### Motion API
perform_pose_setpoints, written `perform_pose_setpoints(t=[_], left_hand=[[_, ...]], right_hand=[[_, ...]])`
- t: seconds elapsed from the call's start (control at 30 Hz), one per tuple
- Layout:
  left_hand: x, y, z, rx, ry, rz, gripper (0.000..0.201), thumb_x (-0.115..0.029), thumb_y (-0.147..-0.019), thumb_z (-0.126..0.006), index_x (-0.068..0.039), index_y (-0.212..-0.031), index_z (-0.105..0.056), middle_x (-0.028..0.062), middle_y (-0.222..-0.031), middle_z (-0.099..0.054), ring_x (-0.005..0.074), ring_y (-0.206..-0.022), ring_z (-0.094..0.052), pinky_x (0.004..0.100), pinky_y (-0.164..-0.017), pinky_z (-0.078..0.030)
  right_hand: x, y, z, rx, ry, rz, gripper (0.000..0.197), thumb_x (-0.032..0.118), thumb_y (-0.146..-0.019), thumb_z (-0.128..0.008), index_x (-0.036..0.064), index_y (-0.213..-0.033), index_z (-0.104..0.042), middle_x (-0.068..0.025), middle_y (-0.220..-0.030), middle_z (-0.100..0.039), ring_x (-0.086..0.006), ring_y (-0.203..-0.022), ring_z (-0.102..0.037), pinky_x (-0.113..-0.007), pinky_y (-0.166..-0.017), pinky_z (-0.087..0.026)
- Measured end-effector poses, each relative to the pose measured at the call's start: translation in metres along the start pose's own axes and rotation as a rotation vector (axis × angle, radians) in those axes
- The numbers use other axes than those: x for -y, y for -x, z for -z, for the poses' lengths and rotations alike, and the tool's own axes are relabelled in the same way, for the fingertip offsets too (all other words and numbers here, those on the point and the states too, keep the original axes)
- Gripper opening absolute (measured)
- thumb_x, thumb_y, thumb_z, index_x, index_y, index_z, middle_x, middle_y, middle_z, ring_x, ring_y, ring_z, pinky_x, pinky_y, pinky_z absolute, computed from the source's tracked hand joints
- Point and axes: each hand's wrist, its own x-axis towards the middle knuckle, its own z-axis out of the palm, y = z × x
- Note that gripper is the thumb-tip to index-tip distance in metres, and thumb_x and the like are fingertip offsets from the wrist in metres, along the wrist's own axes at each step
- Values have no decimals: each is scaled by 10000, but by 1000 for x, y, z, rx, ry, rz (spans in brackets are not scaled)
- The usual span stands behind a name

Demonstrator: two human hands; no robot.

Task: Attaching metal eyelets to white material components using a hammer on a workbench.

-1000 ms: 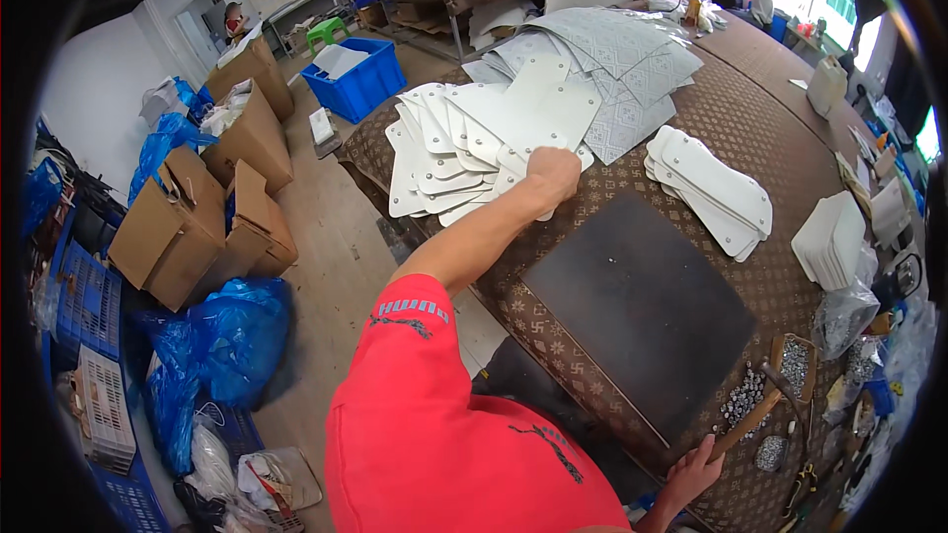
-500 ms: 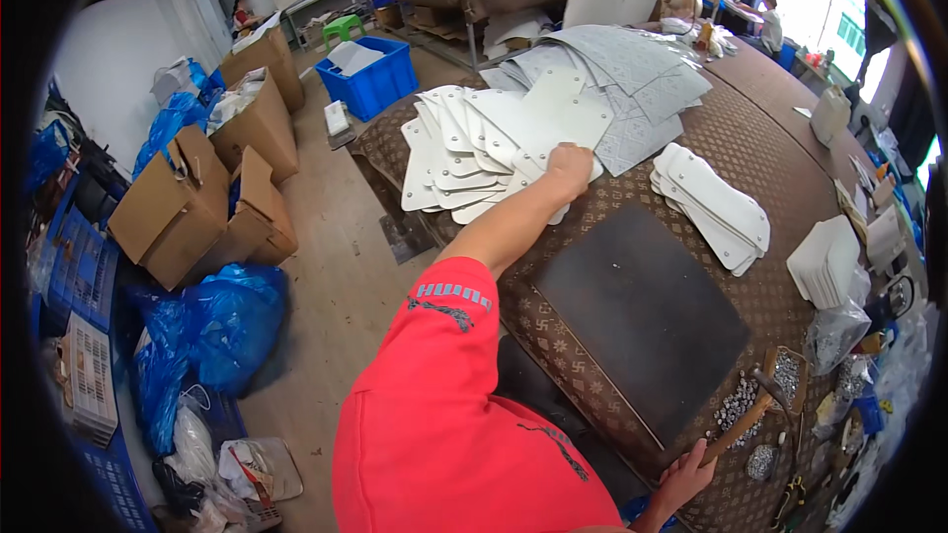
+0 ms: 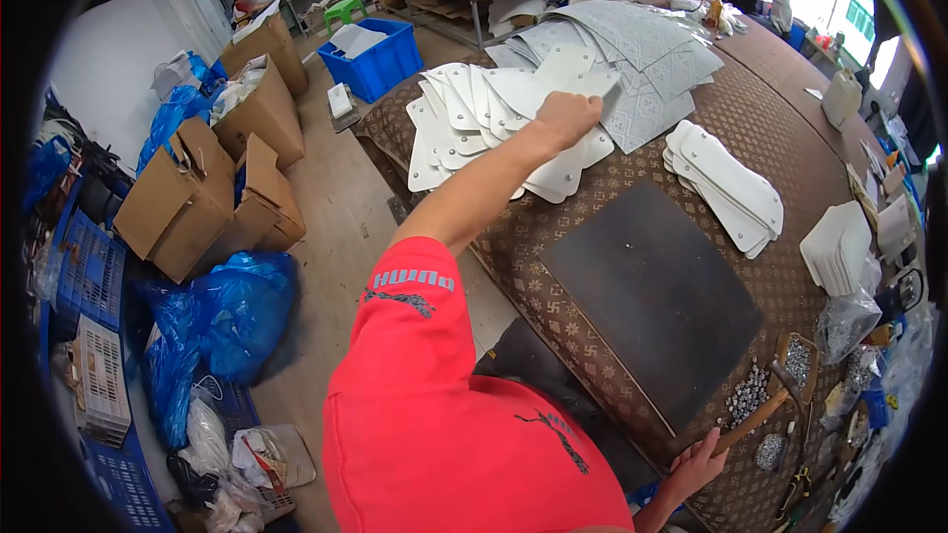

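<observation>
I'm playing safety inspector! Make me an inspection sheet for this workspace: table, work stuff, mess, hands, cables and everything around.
Surface: long brown patterned table, with a black rectangular mat on it.
Job's things: white, round-cornered flat panels with metal studs, in an uneven pile; grey patterned sheets behind; smaller white stack to the right.
Clutter: small silver metal pieces, many loose; yellow-and-black pliers.
Hands: left hand closed, apparently gripping a panel's edge; right hand has its fingers around a wooden-handled hammer.
Cables: nothing seen clearly.
Surroundings: brown cardboard boxes and shiny blue plastic bags at left; people in the background.
</observation>
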Motion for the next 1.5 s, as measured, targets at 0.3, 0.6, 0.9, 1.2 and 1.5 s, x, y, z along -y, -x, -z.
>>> perform_pose_setpoints(t=[0.3,0.6,0.9,1.2,1.5], left_hand=[[-37,47,54,-530,-80,-620,288,-129,-851,-578,-78,-1131,-625,157,-1047,-700,177,-645,-678,287,-514,-485],[-77,152,-10,-282,236,-751,388,-151,-815,-608,-31,-1183,-644,98,-1079,-678,123,-629,-649,264,-514,-503],[-65,92,35,-357,481,-368,370,-69,-827,-604,-101,-1195,-579,95,-1085,-587,287,-656,-665,393,-514,-551],[40,-2,106,-954,242,52,277,2,-784,-635,-85,-1047,-638,80,-1027,-568,282,-597,-645,366,-493,-538],[-61,63,22,-387,270,-153,271,-83,-815,-634,27,-1063,-624,192,-1068,-627,287,-669,-688,404,-513,-533]], right_hand=[[2,-1,1,-48,-22,-34,280,307,-1015,-594,173,-831,-430,94,-573,-320,-7,-405,-275,-216,-342,-193],[-17,-24,-4,-47,57,31,244,337,-992,-604,162,-857,-502,66,-612,-396,-36,-426,-347,-215,-352,-258],[31,6,-9,-77,219,-28,325,320,-952,-686,9,-917,-599,-63,-620,-504,-144,-472,-410,-306,-410,-338],[30,4,-20,-64,193,4,346,313,-953,-684,-20,-928,-594,-34,-624,-497,-120,-468,-400,-278,-393,-314],[35,3,-21,-57,167,-37,325,302,-953,-682,-11,-918,-603,-34,-633,-511,-118,-471,-408,-272,-402,-322]])
